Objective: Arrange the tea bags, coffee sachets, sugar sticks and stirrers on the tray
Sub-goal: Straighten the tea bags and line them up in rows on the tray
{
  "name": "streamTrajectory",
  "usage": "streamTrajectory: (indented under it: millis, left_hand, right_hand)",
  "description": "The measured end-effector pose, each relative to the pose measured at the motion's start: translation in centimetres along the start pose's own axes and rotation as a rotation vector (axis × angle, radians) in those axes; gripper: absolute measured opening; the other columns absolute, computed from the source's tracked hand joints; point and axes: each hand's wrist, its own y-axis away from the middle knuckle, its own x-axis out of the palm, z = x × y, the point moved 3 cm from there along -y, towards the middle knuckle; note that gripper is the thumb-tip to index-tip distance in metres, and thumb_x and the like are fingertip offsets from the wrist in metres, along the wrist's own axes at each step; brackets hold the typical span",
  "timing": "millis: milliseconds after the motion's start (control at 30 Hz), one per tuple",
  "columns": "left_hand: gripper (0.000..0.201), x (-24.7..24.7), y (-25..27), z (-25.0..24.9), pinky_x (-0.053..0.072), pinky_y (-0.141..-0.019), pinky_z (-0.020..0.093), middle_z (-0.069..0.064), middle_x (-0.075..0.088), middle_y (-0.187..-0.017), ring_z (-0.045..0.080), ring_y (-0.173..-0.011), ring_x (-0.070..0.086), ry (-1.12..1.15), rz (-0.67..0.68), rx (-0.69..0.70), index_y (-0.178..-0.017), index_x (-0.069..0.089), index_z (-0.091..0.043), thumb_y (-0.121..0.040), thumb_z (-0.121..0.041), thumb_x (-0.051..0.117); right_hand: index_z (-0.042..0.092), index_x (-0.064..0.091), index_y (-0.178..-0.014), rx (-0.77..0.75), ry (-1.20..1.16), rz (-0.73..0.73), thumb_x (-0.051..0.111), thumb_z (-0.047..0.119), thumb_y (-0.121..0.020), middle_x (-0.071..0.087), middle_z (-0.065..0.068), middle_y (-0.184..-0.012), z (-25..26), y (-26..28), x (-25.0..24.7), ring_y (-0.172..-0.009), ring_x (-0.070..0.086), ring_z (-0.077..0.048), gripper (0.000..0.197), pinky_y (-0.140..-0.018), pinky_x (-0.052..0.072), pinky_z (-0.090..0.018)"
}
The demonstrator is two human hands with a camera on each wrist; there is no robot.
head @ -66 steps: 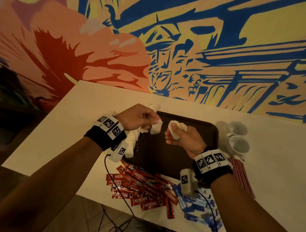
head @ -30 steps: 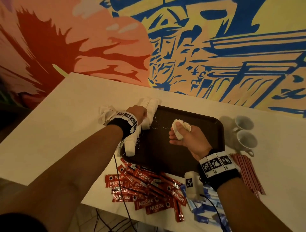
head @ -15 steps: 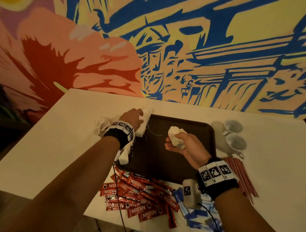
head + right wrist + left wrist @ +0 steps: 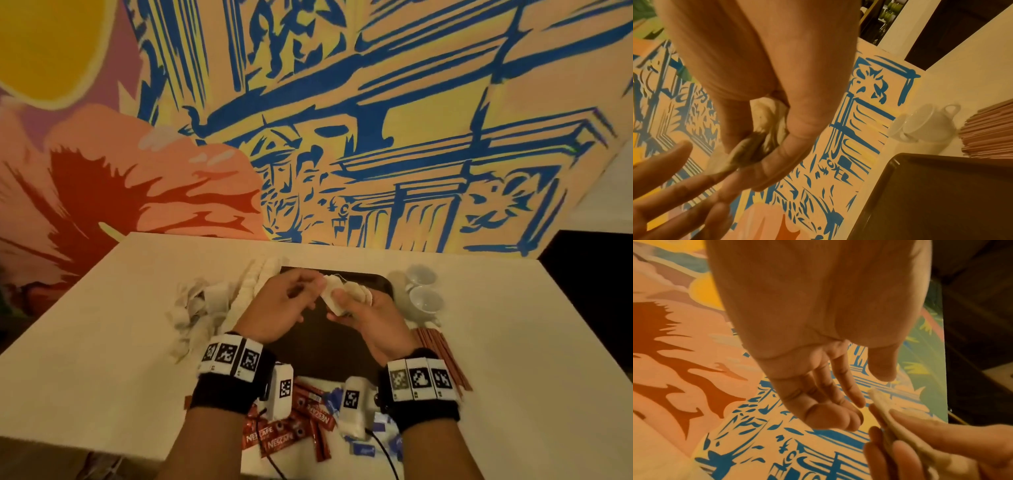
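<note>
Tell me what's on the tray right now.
A row of tea bags lies along the tray's left edge. Both hands hover above and cover its middle; the rest looks bare.

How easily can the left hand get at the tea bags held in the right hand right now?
Probably easily. The left hand is empty with relaxed fingers, right beside the tea bags in the right hand's grip above the tray. One bag's end sticks out toward it, and nothing lies between.

Head view: high, looking forward and down over table (image 4: 102, 342) to mural wall (image 4: 376, 102). Wrist views: close along palms, facing mural. Shared: tray (image 4: 941, 194), cups (image 4: 925, 128), both hands.
</note>
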Motion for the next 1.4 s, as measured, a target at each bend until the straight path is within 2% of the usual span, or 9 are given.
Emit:
streamTrajectory:
  millis: [167,333,700,900,1000,1100,1167,1233,1400]
  left_hand:
    - [0.014,2.2,3.1,-0.1,0.055,-0.061,0.031,-0.003,0.073,-0.092,0.015,-0.08,0.069,0.076,-0.012,0.054,-0.108,0.069,-0.021,-0.094,-0.023,0.068]
    - [0.009,2.8,5.2,-0.1,0.053,-0.058,0.027,0.002,0.071,-0.081,0.012,-0.069,0.066,0.058,-0.073,0.034,-0.102,0.07,-0.016,-0.094,-0.019,0.069]
    - [0.016,0.5,7.0,0.3,0.053,-0.06,0.028,0.008,0.071,-0.089,0.014,-0.073,0.065,0.077,-0.059,0.046,-0.108,0.072,-0.018,-0.092,-0.016,0.07]
    - [0.012,-2.5,6.1,0.0,0.036,-0.051,0.022,-0.002,0.045,-0.059,0.009,-0.05,0.04,-0.006,-0.041,0.096,-0.101,0.076,-0.022,-0.089,-0.024,0.074]
    - [0.009,-3.3,6.1,-0.9,0.044,-0.053,0.023,0.005,0.056,-0.06,0.015,-0.051,0.051,0.013,0.06,0.113,-0.099,0.076,-0.017,-0.091,-0.017,0.071]
    - [0.011,-4.6,5.4,-1.3,0.057,-0.069,0.03,0.016,0.071,-0.077,0.025,-0.07,0.068,0.071,0.132,0.094,-0.096,0.075,-0.001,-0.093,-0.009,0.067]
    - [0.02,-5.9,4.4,-0.8,0.059,-0.072,0.031,0.02,0.073,-0.084,0.028,-0.075,0.071,0.09,0.111,0.04,-0.092,0.076,0.001,-0.091,-0.019,0.071]
    - [0.028,-7.3,2.9,0.5,0.061,-0.075,0.033,0.02,0.074,-0.08,0.027,-0.073,0.072,0.088,0.044,-0.033,-0.09,0.076,0.001,-0.088,-0.027,0.075]
    - [0.01,-11.0,-2.4,5.7,0.058,-0.073,0.035,0.017,0.071,-0.085,0.02,-0.066,0.067,-0.241,-0.074,-0.153,-0.091,0.07,-0.004,-0.084,-0.008,0.076]
  right_hand:
    - [0.0,0.07,-0.116,-0.025,-0.032,-0.016,0.067,0.015,-0.095,0.074,-0.018,-0.112,-0.6,3.7,-0.2,-0.1,0.072,-0.022,0.026,-0.091,0.059,-0.043]
    - [0.0,0.07,-0.108,0.027,-0.046,-0.046,0.066,0.021,-0.097,0.075,-0.01,-0.1,-1.0,6.0,-1.6,-0.089,0.073,-0.018,0.024,-0.076,0.061,-0.033]
    - [0.003,0.072,-0.1,0.02,0.187,0.07,0.077,0.009,-0.087,0.073,-0.008,-0.087,-1.6,6.9,0.9,-0.078,0.071,-0.017,0.015,-0.064,0.058,-0.026]
    - [-0.002,0.067,-0.117,0.108,-0.031,0.061,0.054,0.041,-0.102,0.072,-0.015,-0.093,-2.1,6.5,2.6,-0.078,0.068,-0.02,0.047,-0.066,0.058,-0.028]
    - [-0.004,0.066,-0.117,0.165,-0.109,0.032,0.051,0.044,-0.103,0.071,-0.019,-0.097,-3.1,6.0,3.2,-0.08,0.069,-0.024,0.052,-0.068,0.061,-0.031]
    - [-0.006,0.067,-0.112,0.181,-0.13,-0.016,0.053,0.035,-0.104,0.068,-0.022,-0.098,-3.5,4.7,3.1,-0.081,0.069,-0.027,0.044,-0.071,0.061,-0.033]
    - [-0.006,0.068,-0.11,0.212,-0.165,-0.056,0.054,0.021,-0.104,0.065,-0.022,-0.102,-3.5,3.6,2.8,-0.084,0.07,-0.029,0.031,-0.071,0.062,-0.033]
    - [-0.006,0.065,-0.116,0.249,-0.168,-0.06,0.049,0.01,-0.103,0.063,-0.021,-0.111,-3.3,2.5,2.6,-0.094,0.069,-0.033,0.026,-0.075,0.063,-0.035]
    - [-0.001,0.06,-0.111,0.269,-0.015,-0.038,0.044,-0.002,-0.101,0.058,-0.018,-0.132,-2.7,-0.5,2.9,-0.102,0.068,-0.033,0.019,-0.083,0.062,-0.037]
